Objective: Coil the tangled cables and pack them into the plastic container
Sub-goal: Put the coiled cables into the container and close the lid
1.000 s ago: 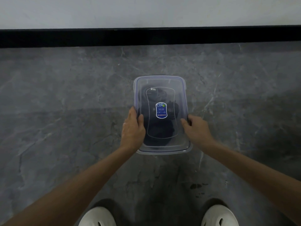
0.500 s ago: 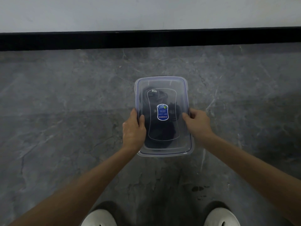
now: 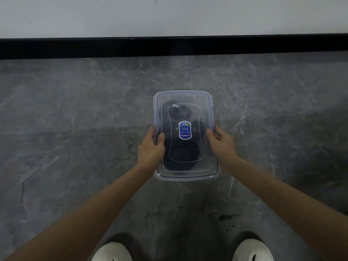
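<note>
A clear plastic container (image 3: 183, 96) with a see-through lid and a blue oval label (image 3: 185, 129) is in the middle of the view above the grey floor. Dark coiled cables (image 3: 177, 113) show through the lid. My left hand (image 3: 150, 149) grips the container's left edge, thumb on the lid. My right hand (image 3: 222, 142) grips the right edge with the thumb over the rim. Whether the container rests on the floor or is lifted, I cannot tell.
Grey marbled floor (image 3: 75, 129) spreads all around. A black skirting strip (image 3: 169, 47) runs below a white wall at the back. The toes of two white shoes (image 3: 113, 251) show at the bottom edge.
Both hands have slid a little farther up the container's sides, and my right thumb now curls over the rim. The container sits slightly lower and to the right in the view.
</note>
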A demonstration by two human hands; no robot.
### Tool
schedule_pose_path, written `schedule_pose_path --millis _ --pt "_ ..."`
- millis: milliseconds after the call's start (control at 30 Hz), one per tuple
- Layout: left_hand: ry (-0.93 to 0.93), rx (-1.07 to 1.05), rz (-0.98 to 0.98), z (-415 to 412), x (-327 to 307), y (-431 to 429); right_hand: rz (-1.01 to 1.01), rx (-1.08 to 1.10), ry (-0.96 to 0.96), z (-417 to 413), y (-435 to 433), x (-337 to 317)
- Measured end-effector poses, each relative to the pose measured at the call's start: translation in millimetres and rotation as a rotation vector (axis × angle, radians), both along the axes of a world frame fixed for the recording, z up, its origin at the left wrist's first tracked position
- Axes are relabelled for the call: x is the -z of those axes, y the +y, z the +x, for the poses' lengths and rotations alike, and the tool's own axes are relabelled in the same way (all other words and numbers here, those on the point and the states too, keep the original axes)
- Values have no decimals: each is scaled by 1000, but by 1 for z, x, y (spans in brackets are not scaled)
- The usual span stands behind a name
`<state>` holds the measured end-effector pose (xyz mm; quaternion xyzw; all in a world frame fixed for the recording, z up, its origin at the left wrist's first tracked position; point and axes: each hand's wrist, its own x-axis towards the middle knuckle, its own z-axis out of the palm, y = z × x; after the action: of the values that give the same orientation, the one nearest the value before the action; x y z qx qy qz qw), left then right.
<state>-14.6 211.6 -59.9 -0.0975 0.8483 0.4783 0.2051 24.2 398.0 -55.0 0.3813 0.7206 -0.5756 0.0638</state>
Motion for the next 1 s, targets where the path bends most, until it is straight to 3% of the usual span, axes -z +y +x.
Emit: schedule_pose_path --millis 100,300,433,533,667,1000 --pt "-167 -197 153 -6 1 -3 -224 71 -91 -2 11 1" --pt "-440 -277 270 -25 0 -15 -120 91 -136 -4 27 -3" --pt "-350 -227 158 -23 -5 -18 -12 6 -118 -5 25 -6" --pt "-162 -177 59 -10 -10 -9 193 -112 -99 -6 17 -6" --pt "-72 -145 -49 -5 -12 0 412 -159 -90 -8 12 -4" --pt "-11 -126 -179 -7 -11 6 501 -171 -59 -10 6 -6"
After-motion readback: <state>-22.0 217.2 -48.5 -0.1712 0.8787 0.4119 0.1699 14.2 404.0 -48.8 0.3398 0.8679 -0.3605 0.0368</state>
